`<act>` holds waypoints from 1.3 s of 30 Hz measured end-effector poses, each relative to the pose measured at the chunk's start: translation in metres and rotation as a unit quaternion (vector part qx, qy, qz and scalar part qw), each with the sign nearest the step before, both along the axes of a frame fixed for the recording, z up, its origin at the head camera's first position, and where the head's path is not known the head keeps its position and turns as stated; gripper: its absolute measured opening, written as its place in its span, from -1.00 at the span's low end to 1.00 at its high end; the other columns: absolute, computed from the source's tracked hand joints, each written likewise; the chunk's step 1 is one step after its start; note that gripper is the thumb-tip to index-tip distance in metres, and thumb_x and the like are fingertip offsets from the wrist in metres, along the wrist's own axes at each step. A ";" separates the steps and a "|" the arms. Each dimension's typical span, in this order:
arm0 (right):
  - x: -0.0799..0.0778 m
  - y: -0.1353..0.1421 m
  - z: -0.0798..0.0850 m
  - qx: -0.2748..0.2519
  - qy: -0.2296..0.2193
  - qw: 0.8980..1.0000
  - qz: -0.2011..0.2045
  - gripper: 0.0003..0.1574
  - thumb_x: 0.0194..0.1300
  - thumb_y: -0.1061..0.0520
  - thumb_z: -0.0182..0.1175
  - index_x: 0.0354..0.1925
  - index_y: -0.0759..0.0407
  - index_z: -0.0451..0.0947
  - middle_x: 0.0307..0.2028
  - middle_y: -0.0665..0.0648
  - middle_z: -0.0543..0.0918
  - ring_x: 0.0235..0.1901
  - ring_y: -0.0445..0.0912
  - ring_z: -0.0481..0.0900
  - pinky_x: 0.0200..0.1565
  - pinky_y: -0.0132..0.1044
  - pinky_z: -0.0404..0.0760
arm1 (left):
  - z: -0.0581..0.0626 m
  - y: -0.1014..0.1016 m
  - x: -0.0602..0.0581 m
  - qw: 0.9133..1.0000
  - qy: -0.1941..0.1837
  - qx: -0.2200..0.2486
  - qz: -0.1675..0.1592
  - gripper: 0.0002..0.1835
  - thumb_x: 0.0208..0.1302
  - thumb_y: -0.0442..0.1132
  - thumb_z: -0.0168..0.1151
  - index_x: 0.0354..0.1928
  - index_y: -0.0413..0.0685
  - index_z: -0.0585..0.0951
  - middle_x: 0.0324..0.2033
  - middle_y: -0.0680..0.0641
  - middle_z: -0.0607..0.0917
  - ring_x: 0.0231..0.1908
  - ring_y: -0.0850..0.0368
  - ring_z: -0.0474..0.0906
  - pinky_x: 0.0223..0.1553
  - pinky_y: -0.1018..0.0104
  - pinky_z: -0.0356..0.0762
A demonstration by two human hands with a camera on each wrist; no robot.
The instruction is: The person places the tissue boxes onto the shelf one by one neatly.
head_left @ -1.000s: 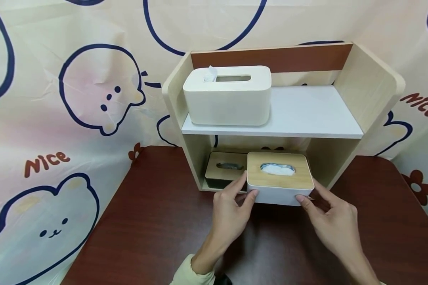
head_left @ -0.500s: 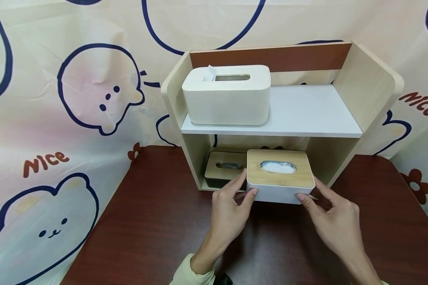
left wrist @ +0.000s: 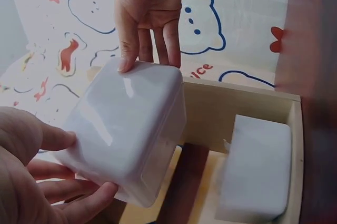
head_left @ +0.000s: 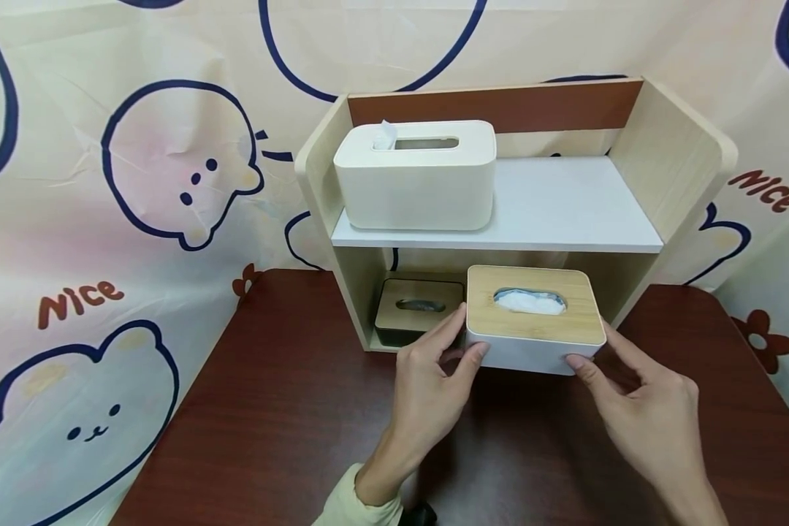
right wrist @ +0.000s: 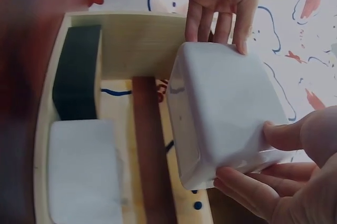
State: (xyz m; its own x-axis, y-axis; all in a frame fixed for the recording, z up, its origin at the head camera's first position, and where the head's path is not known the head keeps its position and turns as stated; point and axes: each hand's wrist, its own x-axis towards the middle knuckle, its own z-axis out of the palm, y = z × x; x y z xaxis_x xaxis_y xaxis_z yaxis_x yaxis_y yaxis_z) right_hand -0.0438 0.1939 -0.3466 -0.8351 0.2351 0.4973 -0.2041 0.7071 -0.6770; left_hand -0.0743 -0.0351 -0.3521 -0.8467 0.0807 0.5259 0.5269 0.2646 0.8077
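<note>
A white tissue box (head_left: 538, 353) with a light wooden lid (head_left: 532, 325) is held between both hands, in front of the shelf's lower level. White tissue shows in its oval slot. My left hand (head_left: 430, 398) grips the left end, thumb at the front corner. At the opposite end, my right hand (head_left: 660, 416) holds the box the same way. Both wrist views show the fingers and thumbs on the smooth white box (left wrist: 121, 124). Left of it, a dark tissue box (head_left: 410, 310) with a tan lid sits on the lower level, partly hidden by my left hand.
A pale wooden shelf (head_left: 680, 146) stands on a dark red-brown table (head_left: 269, 409). On its white upper board (head_left: 565, 204), a larger white tissue box (head_left: 417, 190) stands at the left. A cartoon-printed cloth (head_left: 171, 161) hangs behind.
Both hands have moved the held tissue box slightly right and up in the head view, where it looks larger. More of the dark box's lid shows now. The grip looks the same.
</note>
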 end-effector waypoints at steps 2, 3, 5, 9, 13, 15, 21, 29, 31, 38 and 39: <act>0.003 0.001 0.004 0.004 0.000 1.000 -0.005 -0.20 0.00 0.11 0.59 0.24 -0.08 0.58 -0.07 0.24 0.75 -0.64 -0.47 0.25 -0.63 -0.52 0.17 | 0.004 0.001 0.001 1.000 0.004 0.004 -0.006 -0.42 0.33 -0.19 0.34 0.36 -0.05 0.45 0.27 0.05 0.54 0.15 0.30 0.58 -0.09 0.44 0.67; 0.004 0.002 0.006 0.005 -0.002 1.000 -0.010 -0.20 0.00 0.10 0.58 0.24 -0.10 0.58 -0.06 0.23 0.75 -0.59 -0.52 0.33 -0.56 -0.61 0.22 | 0.005 0.002 0.002 1.000 0.006 0.008 -0.009 -0.42 0.33 -0.19 0.34 0.36 -0.05 0.45 0.27 0.05 0.55 0.13 0.30 0.59 -0.11 0.44 0.67; 0.006 0.003 0.010 0.006 -0.006 1.000 -0.020 -0.21 0.02 0.08 0.57 0.25 -0.13 0.57 0.01 0.20 0.72 -0.39 -0.60 0.45 -0.36 -0.73 0.29 | 0.009 0.004 0.002 1.000 0.011 0.014 -0.016 -0.43 0.32 -0.21 0.34 0.36 -0.05 0.46 0.27 0.05 0.55 0.11 0.31 0.61 -0.12 0.43 0.68; 0.011 0.004 0.020 0.016 -0.004 0.999 -0.035 -0.21 0.04 0.06 0.56 0.26 -0.18 0.55 -0.17 0.20 0.79 -0.35 -0.62 0.51 -0.42 -0.73 0.31 | 0.017 0.007 0.003 0.999 0.024 0.022 -0.027 -0.42 0.31 -0.24 0.35 0.35 -0.06 0.46 0.25 0.05 0.57 0.08 0.31 0.62 -0.12 0.42 0.68; 0.016 0.007 0.031 0.024 0.001 0.999 -0.035 -0.21 0.07 0.07 0.55 0.28 -0.17 0.53 -0.27 0.26 0.78 -0.88 -0.35 0.23 -0.75 -0.48 0.15 | 0.028 0.009 0.004 0.998 0.033 0.026 -0.040 -0.41 0.30 -0.26 0.35 0.36 -0.06 0.45 0.24 0.03 0.58 0.07 0.29 0.63 -0.11 0.43 0.67; 0.018 0.008 0.036 0.027 0.001 0.999 -0.041 -0.21 0.08 0.06 0.54 0.28 -0.17 0.53 -0.24 0.29 0.78 -0.91 -0.29 0.17 -0.77 -0.41 0.12 | 0.034 0.010 0.005 0.998 0.037 0.027 -0.045 -0.42 0.30 -0.26 0.35 0.35 -0.08 0.45 0.24 0.02 0.58 0.09 0.28 0.62 -0.11 0.44 0.66; 0.024 0.010 0.053 0.026 0.021 0.997 -0.069 -0.21 0.05 0.06 0.56 0.25 -0.26 0.54 -0.12 0.20 0.78 -0.47 -0.55 0.48 -0.53 -0.63 0.28 | 0.054 0.013 0.008 0.997 0.055 0.025 -0.058 -0.43 0.31 -0.28 0.34 0.34 -0.14 0.46 0.24 -0.02 0.57 0.16 0.26 0.57 -0.09 0.45 0.65; 0.021 0.012 0.073 0.020 0.056 0.997 -0.051 -0.22 0.13 0.12 0.50 0.27 -0.32 0.51 0.15 0.10 0.65 0.02 -0.66 0.42 0.03 -0.77 0.30 | 0.079 0.015 0.006 0.996 0.063 0.017 -0.052 -0.44 0.29 -0.25 0.36 0.33 -0.10 0.49 0.22 0.01 0.60 0.12 0.32 0.58 -0.10 0.46 0.65; 0.019 0.013 0.078 0.022 0.058 0.997 -0.046 -0.22 0.14 0.11 0.49 0.27 -0.35 0.49 0.13 0.12 0.66 -0.09 -0.71 0.44 -0.05 -0.81 0.32 | 0.084 0.015 0.004 0.996 0.068 0.017 -0.049 -0.44 0.29 -0.25 0.37 0.32 -0.10 0.50 0.22 0.02 0.60 0.11 0.32 0.59 -0.10 0.43 0.66; 0.005 0.017 0.093 -0.007 0.056 0.998 -0.015 -0.27 0.17 0.12 0.47 0.25 -0.35 0.53 -0.05 -0.02 0.76 -0.32 -0.61 0.59 -0.23 -0.78 0.47 | 0.099 0.016 -0.008 0.997 0.063 0.015 -0.041 -0.46 0.27 -0.22 0.40 0.29 -0.11 0.54 0.09 0.01 0.69 -0.07 0.31 0.65 -0.14 0.46 0.66; 0.004 0.018 0.094 -0.010 0.052 0.998 -0.013 -0.29 0.19 0.12 0.45 0.25 -0.34 0.53 -0.05 -0.01 0.75 -0.32 -0.59 0.60 -0.23 -0.78 0.47 | 0.101 0.016 -0.009 0.997 0.063 0.013 -0.040 -0.46 0.27 -0.21 0.40 0.29 -0.10 0.55 0.09 0.01 0.69 -0.06 0.30 0.66 -0.15 0.47 0.66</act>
State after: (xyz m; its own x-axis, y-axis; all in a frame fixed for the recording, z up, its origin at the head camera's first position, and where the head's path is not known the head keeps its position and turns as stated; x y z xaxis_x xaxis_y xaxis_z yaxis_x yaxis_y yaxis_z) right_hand -0.0402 0.2118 -0.2522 -0.7724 0.2659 0.5768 -0.2568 0.6999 -0.6665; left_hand -0.0837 -0.0188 -0.2512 -0.7651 0.1307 0.6305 0.6433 0.1983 0.7395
